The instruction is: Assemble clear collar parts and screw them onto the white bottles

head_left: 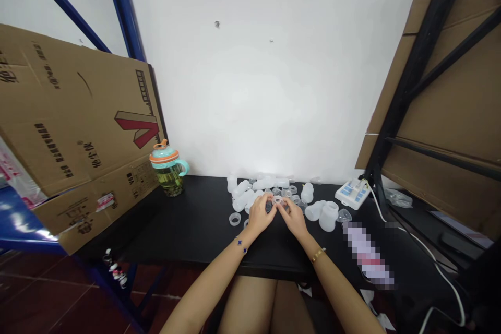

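My left hand (260, 214) and my right hand (293, 217) meet over the black table (188, 224), their fingertips pinching a small translucent plastic ring (277, 200). Part of the ring is hidden by my fingers. Around my hands lie several frosted plastic bottles (242, 195), and more stand to the right, including a wide one (329, 216). Several clear ring collars are scattered among them, one lying left of my left wrist (235, 219). Many bottles touch or overlap one another at the back of the table.
A green-filled drinking bottle with an orange lid (168, 171) stands at the table's left, against a large cardboard sheet (78, 125). A white-and-blue power strip (352, 193) with a white cable sits at the right, near a pixelated package (368, 255). Blue shelving rises left.
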